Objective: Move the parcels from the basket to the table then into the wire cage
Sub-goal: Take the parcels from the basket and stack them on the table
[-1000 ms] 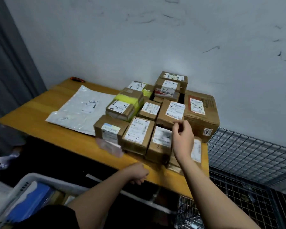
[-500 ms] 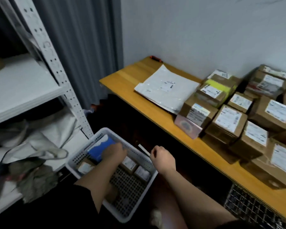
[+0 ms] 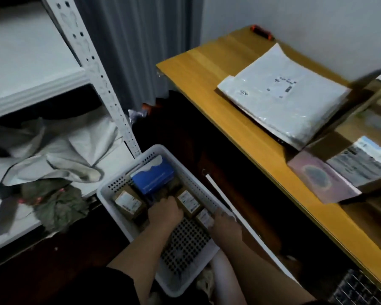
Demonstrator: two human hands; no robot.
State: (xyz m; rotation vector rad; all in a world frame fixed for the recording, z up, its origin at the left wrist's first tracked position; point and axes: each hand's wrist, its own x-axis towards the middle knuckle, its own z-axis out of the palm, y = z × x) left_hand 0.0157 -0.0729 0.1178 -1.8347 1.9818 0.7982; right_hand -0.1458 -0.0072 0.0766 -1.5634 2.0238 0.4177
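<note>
A white perforated basket [image 3: 119, 219] stands on the floor and holds a blue box [image 3: 154, 178], a labelled brown parcel [image 3: 128, 202], another brown parcel [image 3: 188, 201] and a small parcel [image 3: 204, 217]. My left hand [image 3: 165, 213] reaches down into the basket between the brown parcels, and its fingertips are hidden. At the basket's right rim my right hand [image 3: 226, 224] has fingers and thumb around the small parcel. The wooden table [image 3: 207, 69] carries a white mailer [image 3: 282, 93], a pink box [image 3: 321, 179] and blurred brown parcels [image 3: 361, 159]. A corner of the wire cage [image 3: 359, 289] shows at the bottom right.
A white metal shelf [image 3: 95, 69] stands left of the basket, with grey bags [image 3: 53, 155] and a dark cloth [image 3: 57, 205] on its lower level. A small red object [image 3: 261, 33] lies at the table's far corner. A grey curtain [image 3: 141, 40] hangs behind.
I have turned from the table down to the basket. My left hand moved from the blue box to between the brown parcels. My right hand came from the table to the basket's right rim.
</note>
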